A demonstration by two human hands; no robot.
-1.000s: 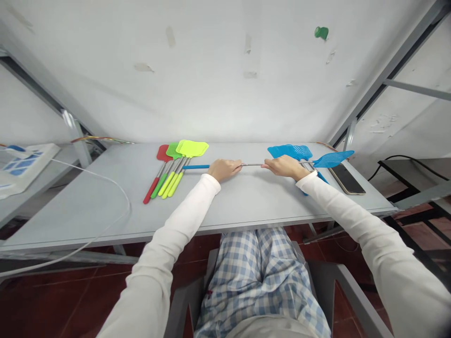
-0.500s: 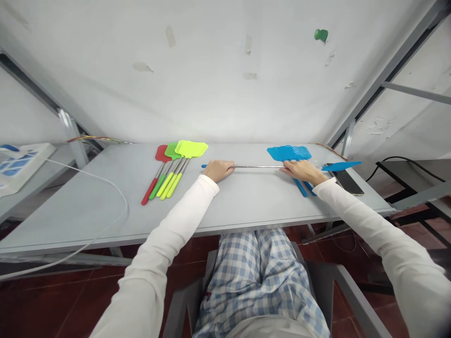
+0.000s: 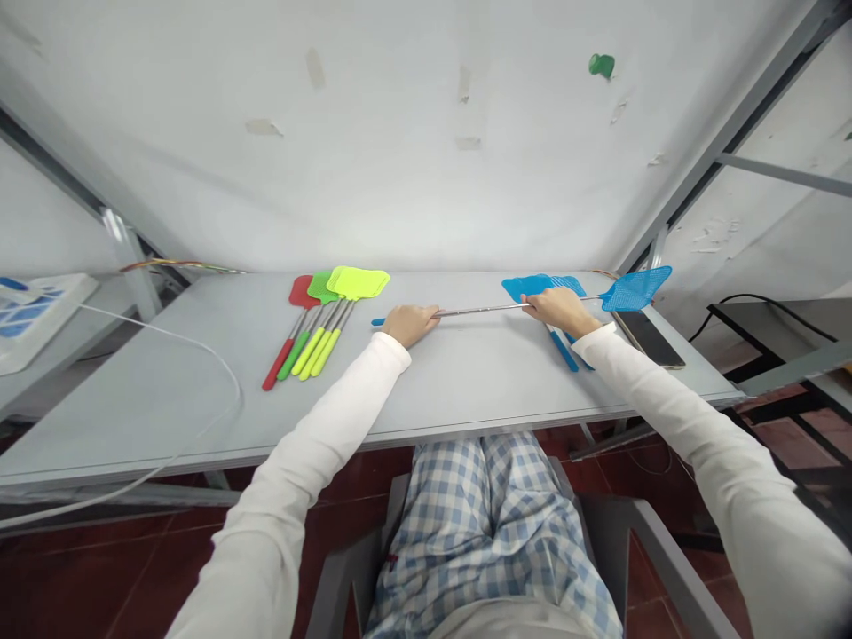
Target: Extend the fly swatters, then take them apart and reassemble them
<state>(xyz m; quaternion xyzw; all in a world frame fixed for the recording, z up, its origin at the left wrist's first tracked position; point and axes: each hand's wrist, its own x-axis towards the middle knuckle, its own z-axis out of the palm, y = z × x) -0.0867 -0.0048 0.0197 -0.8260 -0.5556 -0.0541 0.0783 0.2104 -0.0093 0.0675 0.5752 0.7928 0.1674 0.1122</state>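
Note:
Both my hands grip one blue fly swatter (image 3: 635,289), its metal rod drawn out long across the middle of the table. My left hand (image 3: 411,326) is closed around the handle end, a blue tip showing past it. My right hand (image 3: 557,309) is closed on the rod near the blue mesh head, which tilts up at the right. Under and behind my right hand lie more blue fly swatters (image 3: 525,286), partly hidden by it. To the left, yellow fly swatters (image 3: 359,282), a green fly swatter (image 3: 293,355) and a red fly swatter (image 3: 278,362) lie fanned side by side.
A dark phone-like slab (image 3: 649,339) lies at the right of the grey table (image 3: 459,382). A white cable (image 3: 223,359) curves over the left side. A white-and-blue object (image 3: 40,315) sits at far left. The wall (image 3: 399,177) stands behind the table.
The held swatter has turned so its mesh face shows, and its head end has risen and shifted slightly left with my right hand. My left hand has barely moved.

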